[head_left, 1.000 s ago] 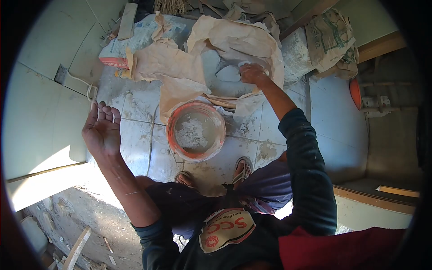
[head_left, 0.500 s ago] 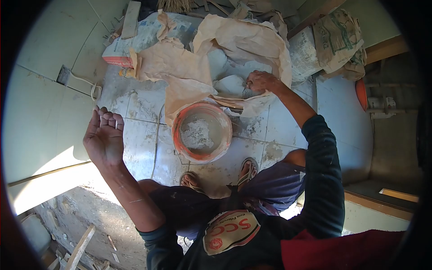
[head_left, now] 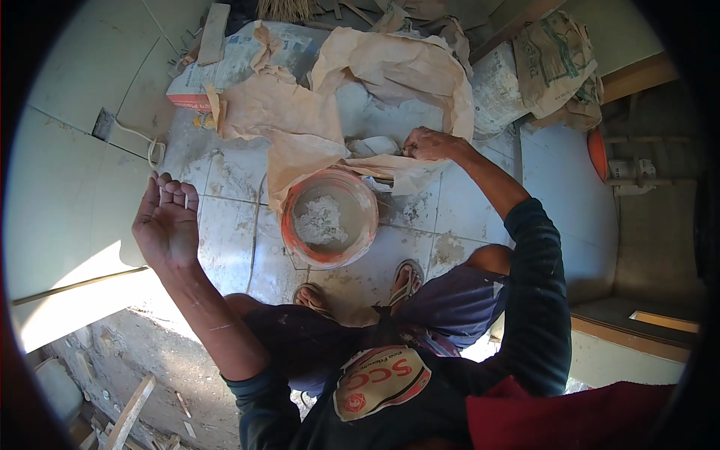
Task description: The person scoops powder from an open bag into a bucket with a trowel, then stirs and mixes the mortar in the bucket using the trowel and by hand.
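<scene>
My right hand [head_left: 430, 143] is closed, with its fingers curled down at the near edge of a torn-open brown paper bag [head_left: 390, 56]. What it grips is hidden. Pale powder [head_left: 405, 116] fills the bag, and a whitish mound [head_left: 373, 146] lies just left of my fingers. Right below the bag, an orange-rimmed bucket [head_left: 330, 259] stands on the floor between my feet and the bag. Inside it, a heap of white powder [head_left: 321, 220] sits in greyish liquid. Off to the left, my left hand [head_left: 166, 225] hovers palm up, fingers loosely bent, holding nothing.
A printed sack [head_left: 247, 64] lies behind on the left, with a wooden strip [head_left: 214, 34] on it. More sacks [head_left: 559, 67] lean at the right. A cable [head_left: 256, 240] runs over the stained tiles [head_left: 409, 206]. Scrap wood [head_left: 131, 412] lies at lower left.
My right hand has shifted slightly left, from over the powder to the bag's near edge. The whitish mound beside it looks flatter. My left hand stays almost still.
</scene>
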{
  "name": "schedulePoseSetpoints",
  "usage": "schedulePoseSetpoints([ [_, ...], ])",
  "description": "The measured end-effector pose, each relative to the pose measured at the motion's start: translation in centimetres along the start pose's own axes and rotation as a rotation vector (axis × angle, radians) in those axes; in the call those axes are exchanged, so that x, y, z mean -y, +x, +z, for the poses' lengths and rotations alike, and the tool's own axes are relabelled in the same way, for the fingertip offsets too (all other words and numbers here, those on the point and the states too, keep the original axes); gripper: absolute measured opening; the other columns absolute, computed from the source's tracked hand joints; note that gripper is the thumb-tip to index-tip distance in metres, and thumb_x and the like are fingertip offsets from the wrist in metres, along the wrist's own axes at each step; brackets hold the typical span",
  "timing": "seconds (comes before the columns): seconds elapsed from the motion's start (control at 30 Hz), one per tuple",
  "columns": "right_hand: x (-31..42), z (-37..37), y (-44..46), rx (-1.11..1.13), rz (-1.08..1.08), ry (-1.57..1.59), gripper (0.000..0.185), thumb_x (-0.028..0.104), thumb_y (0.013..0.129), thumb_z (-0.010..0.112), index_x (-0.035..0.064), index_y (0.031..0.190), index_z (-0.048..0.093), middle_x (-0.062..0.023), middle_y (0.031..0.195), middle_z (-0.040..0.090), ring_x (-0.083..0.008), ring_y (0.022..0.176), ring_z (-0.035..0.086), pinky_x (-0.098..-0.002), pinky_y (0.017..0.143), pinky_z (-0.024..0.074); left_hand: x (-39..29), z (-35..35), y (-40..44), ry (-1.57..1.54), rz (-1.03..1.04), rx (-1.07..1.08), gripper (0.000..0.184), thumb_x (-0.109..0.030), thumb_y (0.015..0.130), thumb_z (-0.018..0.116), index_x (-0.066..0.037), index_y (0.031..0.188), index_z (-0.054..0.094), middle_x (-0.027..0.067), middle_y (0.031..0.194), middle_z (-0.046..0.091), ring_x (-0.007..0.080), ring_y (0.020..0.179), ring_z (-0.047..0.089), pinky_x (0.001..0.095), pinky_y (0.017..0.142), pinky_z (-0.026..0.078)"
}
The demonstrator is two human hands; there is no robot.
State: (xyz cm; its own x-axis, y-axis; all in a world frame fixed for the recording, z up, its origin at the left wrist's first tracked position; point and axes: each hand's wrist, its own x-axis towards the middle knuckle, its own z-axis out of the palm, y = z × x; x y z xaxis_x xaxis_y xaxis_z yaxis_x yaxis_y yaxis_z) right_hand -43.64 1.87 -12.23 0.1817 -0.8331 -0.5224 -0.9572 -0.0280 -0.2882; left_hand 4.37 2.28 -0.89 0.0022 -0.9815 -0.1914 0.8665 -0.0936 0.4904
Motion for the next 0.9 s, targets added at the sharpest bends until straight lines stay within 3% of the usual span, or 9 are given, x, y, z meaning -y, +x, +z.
schedulePoseSetpoints([
  [0.17, 1.0, -2.0, -2.2, 0.035, 0.119, 0.095, 0.039, 0.032, 0.082, 0.059, 0.0062, 0.112, 0.063, -0.0165, 0.118, 0.056, -0.0287, 0.116, 0.049, -0.0335, 0.098, 0.0370, 0.6, 0.3, 0.4, 0.026, 0.022, -0.060, 0.020, -0.005, 0.093, 0.042, 0.005, 0.108, 0.050, 0.0126, 0.091, 0.055, 0.0197, 0.079, 0.052, 0.0349, 0.078, 0.047],
  [0.27, 0.3, -3.0, -2.3, 0.077, 0.099, 0.185, 0.040, 0.034, 0.083, 0.059, 0.0061, 0.111, 0.063, -0.0134, 0.125, 0.050, -0.0268, 0.107, 0.054, -0.0338, 0.096, 0.0390, 0.6, 0.2, 0.5, 0.022, 0.015, -0.080, 0.020, -0.005, 0.092, 0.043, 0.005, 0.108, 0.050, 0.0124, 0.091, 0.055, 0.0192, 0.080, 0.053, 0.0351, 0.078, 0.047],
  [0.33, 0.4, -3.9, -2.4, 0.113, 0.136, 0.326, 0.037, 0.031, 0.084, 0.061, 0.0041, 0.109, 0.063, -0.0092, 0.097, 0.061, -0.0189, 0.076, 0.060, -0.0315, 0.061, 0.0491, 0.6, 0.1, 0.4, 0.025, 0.021, -0.079, 0.020, -0.006, 0.092, 0.044, 0.005, 0.108, 0.050, 0.0120, 0.091, 0.055, 0.0187, 0.080, 0.053, 0.0350, 0.078, 0.047],
  [0.37, -0.6, -3.7, -1.9, 0.112, 0.134, 0.322, 0.037, 0.031, 0.084, 0.061, 0.0041, 0.109, 0.063, -0.0092, 0.097, 0.061, -0.0189, 0.076, 0.060, -0.0315, 0.061, 0.0491, 0.6, 0.1, 0.5, 0.032, 0.021, -0.074, 0.020, -0.006, 0.092, 0.044, 0.004, 0.108, 0.051, 0.0117, 0.091, 0.056, 0.0183, 0.079, 0.053, 0.0350, 0.078, 0.047],
  [0.43, -2.5, -3.2, -1.0, 0.020, 0.144, 0.406, 0.036, 0.029, 0.084, 0.062, 0.0021, 0.107, 0.063, -0.0084, 0.081, 0.061, -0.0136, 0.058, 0.055, -0.0286, 0.046, 0.0429, 0.7, 0.1, 0.5, 0.041, 0.024, -0.080, 0.020, -0.006, 0.092, 0.044, 0.004, 0.108, 0.051, 0.0113, 0.091, 0.056, 0.0180, 0.079, 0.053, 0.0348, 0.078, 0.047],
  [0.57, -2.4, -6.0, -1.9, 0.064, 0.223, 0.470, 0.036, 0.028, 0.084, 0.062, -0.0007, 0.105, 0.063, -0.0074, 0.069, 0.060, -0.0125, 0.047, 0.051, -0.0283, 0.044, 0.0415, 0.9, 0.1, 0.7, 0.050, 0.019, -0.093, 0.020, -0.007, 0.092, 0.045, 0.003, 0.108, 0.051, 0.0100, 0.091, 0.056, 0.0175, 0.079, 0.054, 0.0341, 0.079, 0.046],
  [0.63, -2.7, -6.8, -2.4, -0.033, 0.185, 0.472, 0.036, 0.027, 0.083, 0.062, -0.0027, 0.104, 0.062, -0.0060, 0.065, 0.059, -0.0112, 0.045, 0.049, -0.0283, 0.044, 0.0417, 1.1, 0.2, 0.7, 0.042, 0.016, -0.101, 0.020, -0.008, 0.092, 0.045, 0.002, 0.108, 0.051, 0.0098, 0.091, 0.056, 0.0175, 0.079, 0.054, 0.0341, 0.079, 0.046],
  [0.9, 0.7, -11.3, -6.0, 0.039, 0.131, 0.454, 0.038, 0.028, 0.084, 0.060, -0.0039, 0.105, 0.061, -0.0053, 0.063, 0.056, -0.0105, 0.049, 0.050, -0.0263, 0.046, 0.0399, 1.4, -0.5, 1.4, 0.015, -0.009, -0.079, 0.017, -0.007, 0.092, 0.047, 0.002, 0.105, 0.053, 0.0101, 0.090, 0.056, 0.0183, 0.080, 0.054, 0.0356, 0.079, 0.048],
])
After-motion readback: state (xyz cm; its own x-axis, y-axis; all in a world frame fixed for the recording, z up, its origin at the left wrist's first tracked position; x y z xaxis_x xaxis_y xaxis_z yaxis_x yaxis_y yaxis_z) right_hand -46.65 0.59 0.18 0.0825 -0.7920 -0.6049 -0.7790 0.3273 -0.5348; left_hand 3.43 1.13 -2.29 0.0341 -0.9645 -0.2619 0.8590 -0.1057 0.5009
